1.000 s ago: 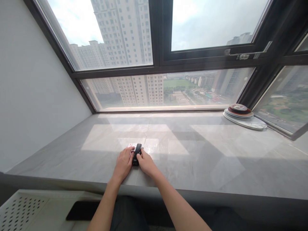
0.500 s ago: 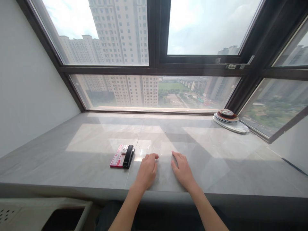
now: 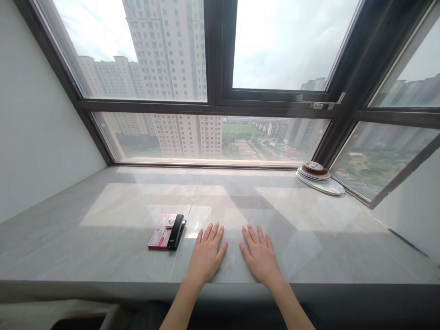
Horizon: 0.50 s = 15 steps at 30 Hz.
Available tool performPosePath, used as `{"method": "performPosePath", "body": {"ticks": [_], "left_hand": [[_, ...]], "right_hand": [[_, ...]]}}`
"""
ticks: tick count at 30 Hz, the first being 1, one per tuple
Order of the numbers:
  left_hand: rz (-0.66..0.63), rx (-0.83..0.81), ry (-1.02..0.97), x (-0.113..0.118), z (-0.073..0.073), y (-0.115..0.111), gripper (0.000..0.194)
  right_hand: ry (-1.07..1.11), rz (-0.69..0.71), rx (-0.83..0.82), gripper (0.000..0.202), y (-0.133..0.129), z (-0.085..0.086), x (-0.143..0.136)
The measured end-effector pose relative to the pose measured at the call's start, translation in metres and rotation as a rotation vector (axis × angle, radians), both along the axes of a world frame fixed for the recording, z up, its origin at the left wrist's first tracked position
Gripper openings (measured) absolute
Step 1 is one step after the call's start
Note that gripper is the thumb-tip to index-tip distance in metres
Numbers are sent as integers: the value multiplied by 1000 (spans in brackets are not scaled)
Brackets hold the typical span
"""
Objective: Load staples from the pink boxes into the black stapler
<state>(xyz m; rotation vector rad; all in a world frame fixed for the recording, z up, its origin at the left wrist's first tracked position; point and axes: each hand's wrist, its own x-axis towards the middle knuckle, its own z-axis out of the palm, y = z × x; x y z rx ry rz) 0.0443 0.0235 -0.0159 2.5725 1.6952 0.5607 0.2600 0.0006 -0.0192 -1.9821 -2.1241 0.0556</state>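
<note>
My left hand [image 3: 207, 254] lies palm down with its fingers spread on the grey marbled sill [image 3: 113, 256], near the front edge. To its right, a short gap away, my right hand [image 3: 260, 256] rests flat in the same way, fingers apart. Neither hand holds anything. Left of my left hand, not touching it, a black stapler [image 3: 176, 232] lies on the right side of red-and-white boxes [image 3: 159, 238]. A small, pale item [image 3: 169, 222] sits against the stapler on top of the boxes.
A stack of plates or discs [image 3: 318, 177] stands in the far right corner by the dark window frame [image 3: 213, 109]. A thin dark strip [image 3: 407, 242] lies along the right wall. Below the sill at lower left is a pale container [image 3: 82, 308].
Both hands have gone from curled, slightly raised fingers to lying flat with the fingers spread. The view has shifted a little, so the stapler and plates appear lower and further left.
</note>
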Motion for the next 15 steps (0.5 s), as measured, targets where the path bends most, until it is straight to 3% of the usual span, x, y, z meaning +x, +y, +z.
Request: {"method": "performPosePath", "body": {"ticks": [15], "left_hand": [[-17, -43, -31, -3, -1, 0, 56]], "right_hand": [[-5, -1, -21, 61, -2, 2, -1]]}}
